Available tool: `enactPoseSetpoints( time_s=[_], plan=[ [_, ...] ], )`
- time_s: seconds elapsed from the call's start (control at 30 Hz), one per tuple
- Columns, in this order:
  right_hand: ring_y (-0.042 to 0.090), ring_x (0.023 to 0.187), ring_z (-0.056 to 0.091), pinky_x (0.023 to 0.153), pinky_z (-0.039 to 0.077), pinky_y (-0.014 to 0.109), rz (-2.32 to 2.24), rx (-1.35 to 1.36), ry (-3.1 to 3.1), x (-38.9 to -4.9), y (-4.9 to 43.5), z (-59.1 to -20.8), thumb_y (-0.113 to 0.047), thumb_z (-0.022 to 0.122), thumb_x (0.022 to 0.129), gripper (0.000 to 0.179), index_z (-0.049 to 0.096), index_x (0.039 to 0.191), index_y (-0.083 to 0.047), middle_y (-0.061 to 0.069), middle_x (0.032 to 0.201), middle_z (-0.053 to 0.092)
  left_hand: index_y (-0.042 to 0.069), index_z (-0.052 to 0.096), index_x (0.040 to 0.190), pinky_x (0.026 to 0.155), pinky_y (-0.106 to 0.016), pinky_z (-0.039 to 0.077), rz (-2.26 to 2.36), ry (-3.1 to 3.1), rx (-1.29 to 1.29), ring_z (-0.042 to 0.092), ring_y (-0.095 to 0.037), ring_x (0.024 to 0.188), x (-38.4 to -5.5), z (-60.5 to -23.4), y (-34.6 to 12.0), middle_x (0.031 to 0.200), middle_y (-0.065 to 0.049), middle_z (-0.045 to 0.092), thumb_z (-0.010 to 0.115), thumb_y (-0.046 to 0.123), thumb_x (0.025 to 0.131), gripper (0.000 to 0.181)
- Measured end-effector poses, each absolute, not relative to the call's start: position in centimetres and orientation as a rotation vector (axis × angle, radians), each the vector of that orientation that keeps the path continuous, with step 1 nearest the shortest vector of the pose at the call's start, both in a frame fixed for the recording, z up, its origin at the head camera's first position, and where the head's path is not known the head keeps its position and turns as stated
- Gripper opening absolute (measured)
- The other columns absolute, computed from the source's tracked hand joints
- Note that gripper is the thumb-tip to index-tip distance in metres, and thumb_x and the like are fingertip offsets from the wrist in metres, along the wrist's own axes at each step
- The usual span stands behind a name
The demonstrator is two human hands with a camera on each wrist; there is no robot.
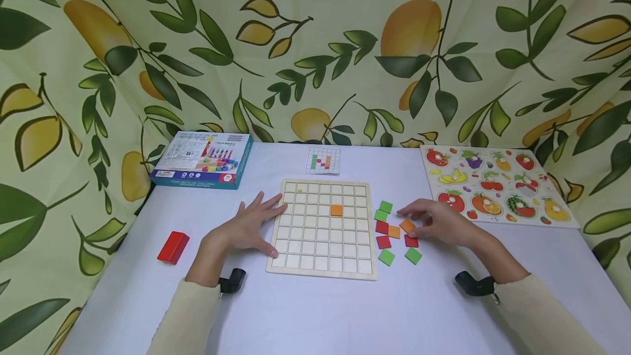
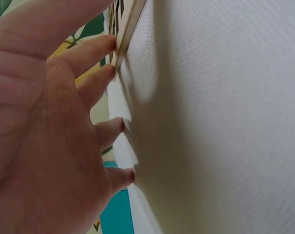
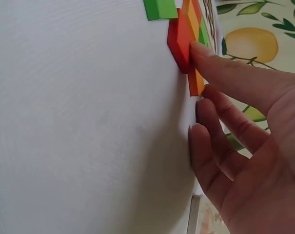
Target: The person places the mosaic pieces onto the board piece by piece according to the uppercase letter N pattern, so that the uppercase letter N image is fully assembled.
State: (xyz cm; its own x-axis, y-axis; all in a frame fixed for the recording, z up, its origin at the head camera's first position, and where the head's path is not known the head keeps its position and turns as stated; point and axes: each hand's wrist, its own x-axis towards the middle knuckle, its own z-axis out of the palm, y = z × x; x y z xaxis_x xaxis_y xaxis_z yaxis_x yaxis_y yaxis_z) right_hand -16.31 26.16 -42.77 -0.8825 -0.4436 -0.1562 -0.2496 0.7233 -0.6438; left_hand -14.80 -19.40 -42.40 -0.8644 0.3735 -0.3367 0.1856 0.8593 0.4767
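Observation:
A square wooden grid board (image 1: 322,276) lies on the table with one orange tile (image 1: 336,210) in an upper cell. My left hand (image 1: 246,226) spreads over the board's left side, fingertips at the edge and thumb on its lower left corner. Right of the board lies a loose group of square tiles: green tiles (image 1: 386,257), red tiles (image 1: 383,242) and orange tiles (image 1: 394,232). Over this group is my right hand (image 1: 441,223), its thumb touching the tiles beside a red tile (image 3: 179,44) and an orange tile (image 3: 196,84). Its other fingers are bent and apart.
Behind the board lies a small pattern card (image 1: 322,160) with coloured squares. A boxed set (image 1: 201,160) is at the back left, a red block (image 1: 173,247) at the left. A fruit puzzle board (image 1: 498,186) lies back right, before a leaf-print curtain (image 1: 345,86).

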Motion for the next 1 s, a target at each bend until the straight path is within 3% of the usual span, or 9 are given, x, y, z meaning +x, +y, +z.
enactPoseSetpoints(
  time_s=[0.2,1.0],
  plan=[
    [0.015,0.093,0.058,0.071,0.053,0.017,-0.938,-0.569,2.652,-16.32,26.14,-43.21,-0.017,0.084,0.083,0.040,0.074,0.122,-0.015,0.004,0.111,0.072,0.026,0.036,0.159,0.124,-0.074,-0.003,0.615,2.608,0.403,-0.004,-0.041,0.162,-14.75,-42.49,-19.37,0.174,0.002,0.016,0.094,0.045,0.065,0.113],
    [0.016,0.099,0.062,0.079,0.056,0.013,-0.904,-0.596,2.646,-16.57,25.77,-43.37,-0.009,0.083,0.083,0.020,0.079,0.099,-0.021,-0.001,0.103,0.072,0.026,0.036,0.159,0.124,-0.075,-0.002,0.610,2.608,0.408,-0.003,-0.041,0.162,-14.81,-42.42,-19.40,0.174,0.001,0.017,0.094,0.045,0.064,0.113]
  ],
)
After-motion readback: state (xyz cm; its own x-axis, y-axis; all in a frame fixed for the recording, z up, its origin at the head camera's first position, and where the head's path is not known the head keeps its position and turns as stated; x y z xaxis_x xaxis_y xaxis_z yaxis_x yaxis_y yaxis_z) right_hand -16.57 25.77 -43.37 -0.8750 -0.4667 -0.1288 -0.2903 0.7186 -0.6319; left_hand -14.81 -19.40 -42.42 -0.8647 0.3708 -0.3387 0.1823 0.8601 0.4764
